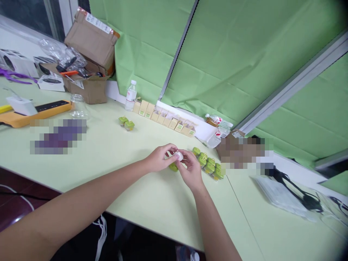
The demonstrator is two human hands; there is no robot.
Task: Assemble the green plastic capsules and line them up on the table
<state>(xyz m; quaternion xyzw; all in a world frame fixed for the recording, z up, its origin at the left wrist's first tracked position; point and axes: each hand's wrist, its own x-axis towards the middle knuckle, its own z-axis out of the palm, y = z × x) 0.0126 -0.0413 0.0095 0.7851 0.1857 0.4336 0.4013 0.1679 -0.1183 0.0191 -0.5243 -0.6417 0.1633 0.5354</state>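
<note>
My left hand (161, 158) and my right hand (191, 171) meet over the table, both pinching a small white rounded object (178, 156) between their fingertips. What kind of object it is cannot be made out. Just below my fingers a green-topped item (173, 167) rests on the table, partly hidden by the hands. Close to the right hand stands a cluster of small clear containers with green lids (209, 166), several together. Two more green-lidded containers (126, 123) sit farther back to the left.
A row of small beige boxes (163, 117) lines the wall beside an upright water bottle (131, 95). More bottles (217, 136) lie at the right. A glass jar (78, 107), an orange power strip (54, 107) and cardboard boxes (91, 88) occupy the left.
</note>
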